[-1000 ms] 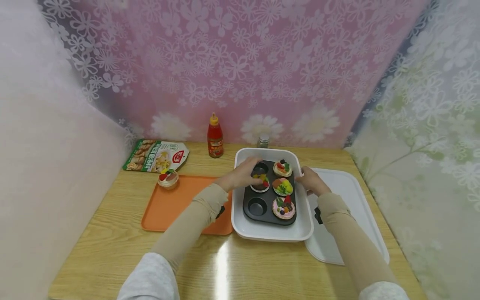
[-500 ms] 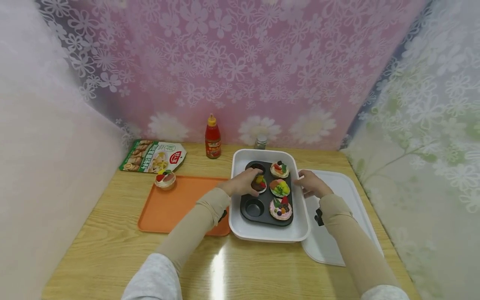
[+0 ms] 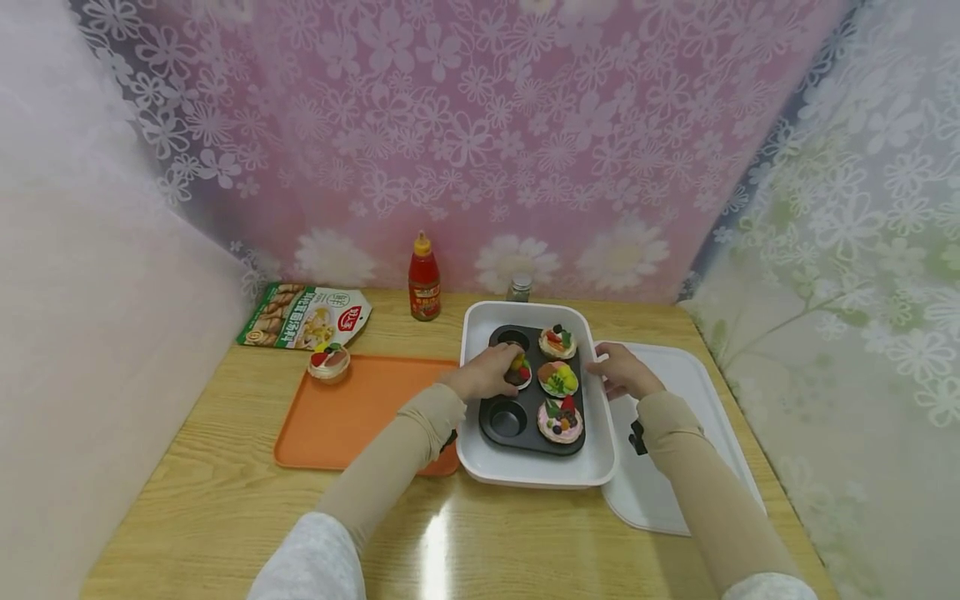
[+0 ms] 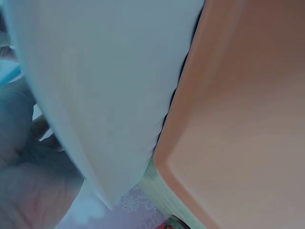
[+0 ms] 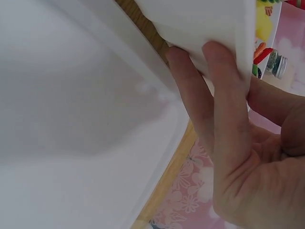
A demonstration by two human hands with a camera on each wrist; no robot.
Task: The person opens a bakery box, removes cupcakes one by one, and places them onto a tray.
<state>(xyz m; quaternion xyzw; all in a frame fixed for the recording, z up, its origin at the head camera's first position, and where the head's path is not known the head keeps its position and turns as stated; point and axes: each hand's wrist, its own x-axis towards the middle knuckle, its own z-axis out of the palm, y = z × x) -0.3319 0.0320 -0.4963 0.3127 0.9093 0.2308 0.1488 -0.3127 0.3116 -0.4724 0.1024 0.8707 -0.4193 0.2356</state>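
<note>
A black muffin tin sits inside a white container. Its right column holds three fruit-topped tarts. My left hand reaches over the container's left wall and curls its fingers round a fourth tart in the middle-left cup. The far-left cup and near-left cup are empty. My right hand pinches the container's right rim, with fingers under it and the thumb above. The left wrist view shows only the container wall and the orange tray.
An orange tray lies left of the container with one tart at its far corner. A white lid lies to the right. A ketchup bottle, a small jar and a food packet stand along the back.
My left hand drew back from the far-left cup and closed its fingers on the middle-left tart. The right hand kept its hold on the rim.
</note>
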